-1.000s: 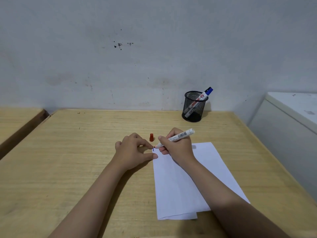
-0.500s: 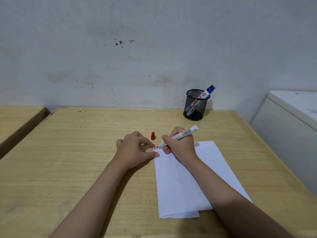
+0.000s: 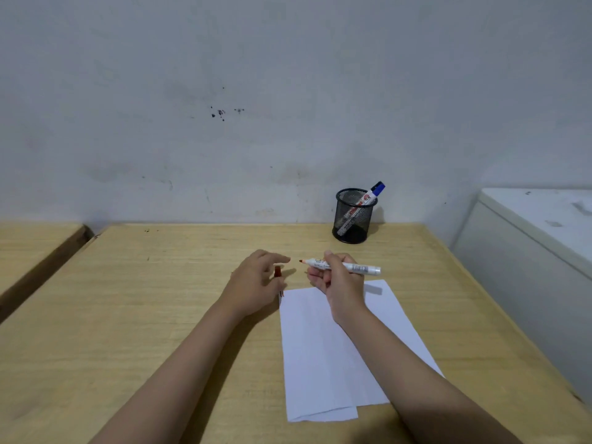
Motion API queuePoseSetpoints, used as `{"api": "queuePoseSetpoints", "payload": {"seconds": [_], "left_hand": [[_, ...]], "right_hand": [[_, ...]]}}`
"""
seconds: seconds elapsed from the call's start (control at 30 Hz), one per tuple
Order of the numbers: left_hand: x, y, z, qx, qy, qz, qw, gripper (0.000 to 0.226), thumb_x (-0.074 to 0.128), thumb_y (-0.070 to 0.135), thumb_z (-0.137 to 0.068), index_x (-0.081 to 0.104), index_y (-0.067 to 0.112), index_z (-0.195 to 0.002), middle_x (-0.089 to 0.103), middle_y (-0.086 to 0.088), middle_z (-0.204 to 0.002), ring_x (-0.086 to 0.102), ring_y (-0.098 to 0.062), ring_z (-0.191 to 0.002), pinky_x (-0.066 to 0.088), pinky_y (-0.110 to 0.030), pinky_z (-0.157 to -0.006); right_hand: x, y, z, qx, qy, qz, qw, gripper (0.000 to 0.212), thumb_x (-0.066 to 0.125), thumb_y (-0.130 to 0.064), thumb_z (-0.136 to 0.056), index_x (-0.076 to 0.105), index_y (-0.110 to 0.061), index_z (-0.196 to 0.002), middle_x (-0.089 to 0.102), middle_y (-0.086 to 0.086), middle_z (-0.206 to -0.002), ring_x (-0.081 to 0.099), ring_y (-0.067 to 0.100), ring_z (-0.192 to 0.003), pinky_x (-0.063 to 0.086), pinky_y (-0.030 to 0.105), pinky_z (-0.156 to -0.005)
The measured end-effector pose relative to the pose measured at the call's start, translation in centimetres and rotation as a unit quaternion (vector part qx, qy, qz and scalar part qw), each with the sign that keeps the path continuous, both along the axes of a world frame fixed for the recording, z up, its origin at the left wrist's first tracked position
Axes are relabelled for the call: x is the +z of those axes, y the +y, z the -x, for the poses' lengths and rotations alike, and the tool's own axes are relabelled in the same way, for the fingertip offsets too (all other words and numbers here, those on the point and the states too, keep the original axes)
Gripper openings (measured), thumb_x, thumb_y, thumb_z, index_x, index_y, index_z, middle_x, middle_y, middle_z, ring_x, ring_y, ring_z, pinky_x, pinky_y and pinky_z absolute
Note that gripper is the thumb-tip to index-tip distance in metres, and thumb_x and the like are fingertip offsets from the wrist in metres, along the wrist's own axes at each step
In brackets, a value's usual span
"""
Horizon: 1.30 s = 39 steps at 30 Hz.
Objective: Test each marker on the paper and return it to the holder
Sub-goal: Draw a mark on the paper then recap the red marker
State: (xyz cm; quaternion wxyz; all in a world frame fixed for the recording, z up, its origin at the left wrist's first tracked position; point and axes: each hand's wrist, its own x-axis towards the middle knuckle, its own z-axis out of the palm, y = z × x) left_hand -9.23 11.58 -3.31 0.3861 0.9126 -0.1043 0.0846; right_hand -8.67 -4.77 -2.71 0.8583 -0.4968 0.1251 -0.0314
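My right hand (image 3: 336,282) grips an uncapped white marker (image 3: 358,268) with a red tip, held level above the table and pointing left. Its red cap (image 3: 277,271) stands upright on the wooden table (image 3: 128,299), right beside the fingers of my left hand (image 3: 256,280), which hovers over it with fingers apart and holds nothing. A white sheet of paper (image 3: 323,354) lies under my right wrist, with small marks at its top left corner. At the back stands a black mesh holder (image 3: 352,216) with a blue-capped marker (image 3: 373,193) leaning in it.
A grey wall rises directly behind the table. A white cabinet (image 3: 528,251) stands close to the table's right edge. A second wooden surface (image 3: 32,248) sits to the left across a dark gap.
My right hand has lifted the marker off the paper's corner and turned it level. My left hand has left the paper's edge and moved up to the red cap.
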Motion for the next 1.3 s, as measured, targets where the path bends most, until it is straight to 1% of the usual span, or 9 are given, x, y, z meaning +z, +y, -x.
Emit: {"api": "queuePoseSetpoints", "payload": {"seconds": [0.07,0.17,0.3,0.4,0.67,0.8,1.1,1.2,1.3], "left_hand": [[0.5,-0.5,-0.4,0.025,-0.008,-0.010,1.000,0.023,0.062,0.008,-0.077,0.069,0.021,-0.095,0.063,-0.003,-0.095,0.060,-0.018,-0.090,0.048,-0.032,-0.083],[1.9,-0.9,0.0,0.073,0.011,0.131,0.989,0.018,0.062,0.000,-0.078,0.069,0.017,-0.077,0.068,-0.002,-0.081,0.064,-0.014,-0.078,0.049,-0.023,-0.070],[4.3,-0.4,0.9,0.028,0.050,0.405,0.913,0.017,0.064,0.000,-0.080,0.070,0.016,-0.083,0.072,-0.004,-0.077,0.067,-0.016,-0.076,0.049,-0.025,-0.073],[5.6,-0.7,1.8,-0.009,0.091,0.488,0.868,0.017,0.059,0.001,-0.084,0.069,0.015,-0.086,0.070,-0.004,-0.081,0.067,-0.011,-0.073,0.053,-0.024,-0.075],[7.4,-2.3,4.2,-0.082,0.116,0.500,0.854,0.017,0.056,-0.002,-0.084,0.065,0.011,-0.078,0.072,-0.002,-0.071,0.068,-0.011,-0.067,0.056,-0.023,-0.075],[7.9,-2.6,5.2,-0.109,0.117,0.467,0.869,0.014,0.057,-0.005,-0.082,0.066,0.005,-0.082,0.071,-0.002,-0.071,0.069,-0.013,-0.066,0.057,-0.022,-0.074],[9.1,-3.2,6.4,-0.107,0.071,0.461,0.878,0.014,0.059,-0.009,-0.079,0.068,0.001,-0.078,0.072,-0.002,-0.067,0.068,-0.014,-0.063,0.058,-0.024,-0.076],[8.9,-3.3,6.5,-0.088,0.052,0.473,0.875,0.015,0.060,-0.008,-0.079,0.069,0.004,-0.078,0.073,-0.003,-0.068,0.067,-0.015,-0.066,0.057,-0.024,-0.076],[8.6,-3.2,6.2,-0.042,0.020,0.477,0.878,0.017,0.063,-0.006,-0.078,0.071,0.009,-0.075,0.073,0.000,-0.069,0.067,-0.016,-0.070,0.054,-0.028,-0.083]], "right_hand": [[0.5,0.0,0.1,0.009,0.006,0.002,1.000,0.018,0.059,-0.014,-0.089,0.047,-0.011,-0.075,0.056,0.000,-0.041,0.059,0.021,-0.059,0.054,0.042,-0.081],[1.9,-0.4,1.1,0.006,-0.008,0.072,0.997,0.016,0.060,-0.025,-0.088,0.057,-0.014,-0.078,0.061,0.002,-0.052,0.057,0.015,-0.051,0.048,0.029,-0.053],[4.2,-1.5,3.2,-0.008,-0.089,0.134,0.987,0.018,0.056,-0.022,-0.090,0.065,-0.012,-0.078,0.062,0.004,-0.056,0.044,0.011,-0.037,0.034,0.024,-0.043],[5.5,-2.1,4.8,-0.004,-0.132,0.137,0.982,0.021,0.055,-0.018,-0.089,0.066,-0.014,-0.072,0.062,0.001,-0.050,0.042,0.011,-0.038,0.033,0.021,-0.040],[7.3,-2.5,7.0,0.004,-0.169,0.175,0.970,0.022,0.054,-0.017,-0.091,0.065,-0.012,-0.073,0.063,0.001,-0.051,0.040,0.013,-0.040,0.032,0.021,-0.041],[7.6,-2.7,7.5,0.005,-0.181,0.204,0.962,0.022,0.055,-0.017,-0.091,0.065,-0.005,-0.076,0.062,0.001,-0.048,0.041,0.012,-0.038,0.034,0.023,-0.040],[8.1,-2.7,8.1,0.021,-0.222,0.139,0.965,0.022,0.055,-0.012,-0.092,0.059,0.005,-0.078,0.055,-0.003,-0.043,0.047,0.012,-0.039,0.041,0.022,-0.039],[7.8,-2.4,7.9,0.041,-0.201,0.115,0.972,0.022,0.056,-0.017,-0.091,0.060,0.002,-0.081,0.056,-0.003,-0.046,0.047,0.011,-0.042,0.041,0.023,-0.043],[7.3,-2.0,7.4,0.099,-0.117,0.068,0.986,0.028,0.061,-0.031,-0.086,0.063,-0.004,-0.081,0.058,0.004,-0.055,0.045,0.009,-0.040,0.041,0.024,-0.044]]}}
